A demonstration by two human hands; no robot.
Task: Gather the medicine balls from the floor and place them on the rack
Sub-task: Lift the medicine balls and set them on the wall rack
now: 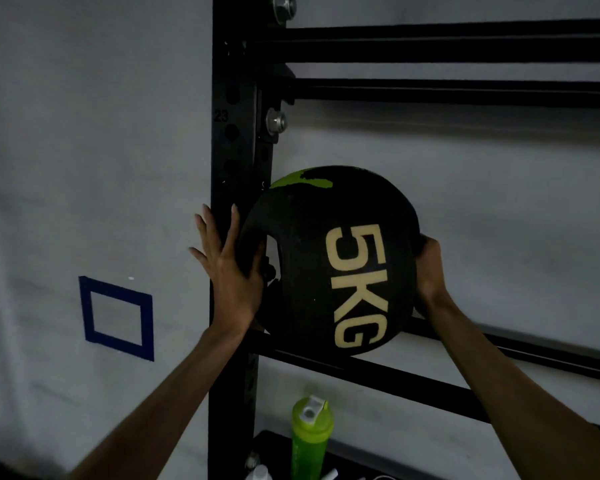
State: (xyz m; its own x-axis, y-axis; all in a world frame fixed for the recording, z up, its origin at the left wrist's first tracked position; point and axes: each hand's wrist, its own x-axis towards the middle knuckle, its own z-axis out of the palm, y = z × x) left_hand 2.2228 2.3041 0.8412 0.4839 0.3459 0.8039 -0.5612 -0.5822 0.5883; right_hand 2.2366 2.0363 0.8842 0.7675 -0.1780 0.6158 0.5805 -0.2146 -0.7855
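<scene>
A black medicine ball (333, 258) marked "5KG" in cream letters, with a green patch on top, sits at the left end of a black rack (430, 386), over the rack's two lower rails and beside the upright post (229, 133). My left hand (229, 268) presses against the ball's left side with fingers spread and straight, the thumb at the ball's handle cut-out. My right hand (430, 268) grips the ball's right edge with curled fingers.
A green shaker bottle (310, 441) stands on a lower shelf under the ball, with a white bottle top (258, 472) beside it. Empty rails (447, 91) run above. A blue tape rectangle (118, 318) marks the white wall at left.
</scene>
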